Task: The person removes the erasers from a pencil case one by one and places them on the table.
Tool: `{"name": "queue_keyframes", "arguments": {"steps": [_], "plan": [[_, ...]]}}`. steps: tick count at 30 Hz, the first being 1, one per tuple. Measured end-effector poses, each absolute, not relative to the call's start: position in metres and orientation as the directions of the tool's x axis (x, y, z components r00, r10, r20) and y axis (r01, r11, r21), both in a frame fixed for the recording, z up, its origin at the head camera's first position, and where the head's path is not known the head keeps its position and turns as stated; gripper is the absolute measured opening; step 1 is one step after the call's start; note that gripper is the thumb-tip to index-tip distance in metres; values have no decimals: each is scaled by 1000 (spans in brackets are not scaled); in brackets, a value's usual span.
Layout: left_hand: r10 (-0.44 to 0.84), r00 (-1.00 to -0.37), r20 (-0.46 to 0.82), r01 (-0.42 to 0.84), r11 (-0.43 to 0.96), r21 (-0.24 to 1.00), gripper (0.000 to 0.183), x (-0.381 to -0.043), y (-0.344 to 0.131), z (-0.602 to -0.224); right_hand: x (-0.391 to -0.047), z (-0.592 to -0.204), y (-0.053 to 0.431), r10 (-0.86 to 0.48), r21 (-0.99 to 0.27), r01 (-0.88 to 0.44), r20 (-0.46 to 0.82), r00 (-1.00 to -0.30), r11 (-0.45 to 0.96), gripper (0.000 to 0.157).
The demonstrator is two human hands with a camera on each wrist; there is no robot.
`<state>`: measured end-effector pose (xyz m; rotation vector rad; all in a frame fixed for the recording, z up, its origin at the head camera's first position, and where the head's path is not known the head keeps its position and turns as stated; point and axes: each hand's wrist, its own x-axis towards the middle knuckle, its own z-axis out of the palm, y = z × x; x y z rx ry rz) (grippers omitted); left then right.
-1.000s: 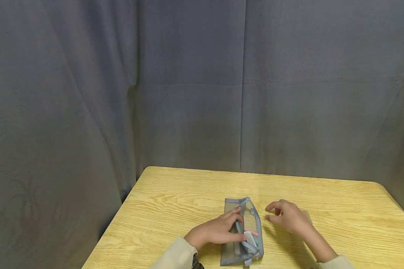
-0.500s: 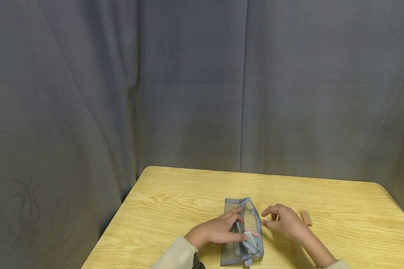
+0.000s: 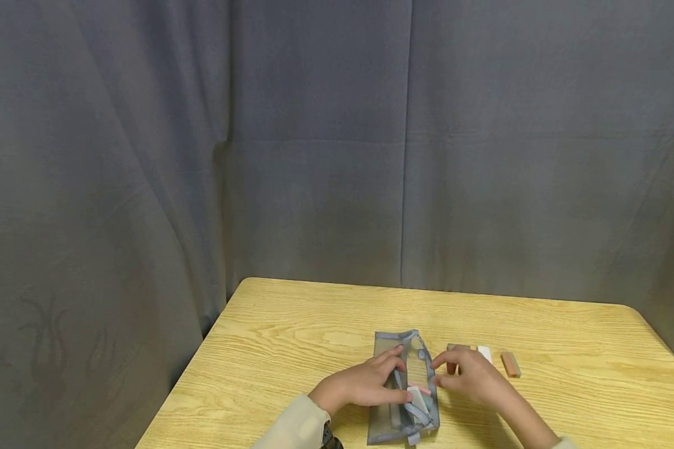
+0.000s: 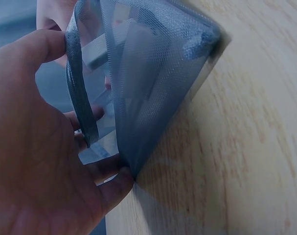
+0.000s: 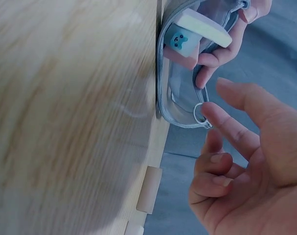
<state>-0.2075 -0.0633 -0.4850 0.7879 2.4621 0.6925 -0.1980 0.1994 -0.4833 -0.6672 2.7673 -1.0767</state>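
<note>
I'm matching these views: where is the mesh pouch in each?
Head: mesh pouch, bottom, right of centre.
Left wrist: pouch, upper middle.
Right wrist: pouch, top, right of centre.
Shared landmark: the left hand, touching the pouch in all three.

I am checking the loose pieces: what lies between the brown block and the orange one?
A white block, just beyond the right hand, in the head view.

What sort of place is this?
It looks like a curtained-off spot indoors for tabletop activities, though I can't tell which building. A plain grey-blue curtain hangs behind a wood-grain table, where someone's hands are busy with a zippered mesh pouch.
</note>
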Motion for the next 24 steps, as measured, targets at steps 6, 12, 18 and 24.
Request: {"name": "queue_keyframes", "arguments": {"steps": [6,12,18,24], "plan": [[639,-722,-265,415,707,572,48,-207,-64,-485,-196,-484,198,-433,-673,-345,41,-901,654,20],[650,-714,-260,424,698,577,50,-207,-64,-485,-195,-486,198,-475,-682,-381,57,-878,624,22],[649,-715,-258,426,698,575,53,-208,-64,-486,-193,-487,198,-489,-677,-404,75,-869,615,21],[648,-715,-263,424,701,574,55,-208,-63,-486,-192,-487,196,-509,-673,-425,83,-857,605,20]]}}
